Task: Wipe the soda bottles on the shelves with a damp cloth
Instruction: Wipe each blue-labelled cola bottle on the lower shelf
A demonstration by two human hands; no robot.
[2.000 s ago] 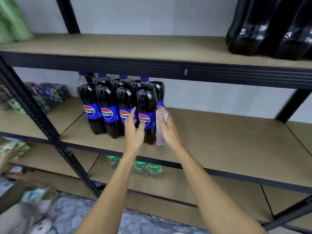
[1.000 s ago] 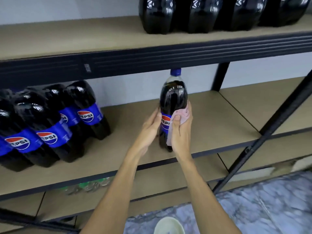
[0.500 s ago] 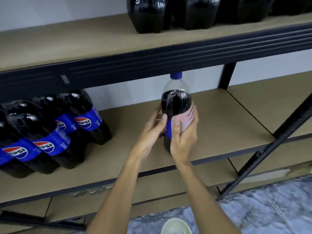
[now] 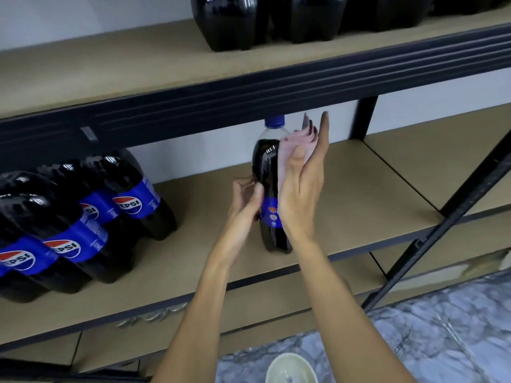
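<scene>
Head view: a single Pepsi bottle stands upright on the middle shelf at the centre of the frame, its blue cap just under the dark front beam of the upper shelf. Both hands are on it. The right hand lays a pink cloth against the bottle's upper right side. Its thumb pins the cloth to the palm and its fingers stretch straight up (the cloth's top edge pokes out above them). The left hand grips the bottle's left side at the height of the blue label, fingers curled and thumb pressed to the dark plastic.

At the left of the frame a cluster of Pepsi bottles stands on the same shelf, well apart from the single one. The bases of more dark bottles show on the upper shelf at the top centre. A pale bowl sits at the bottom edge on a grey marbled floor.
</scene>
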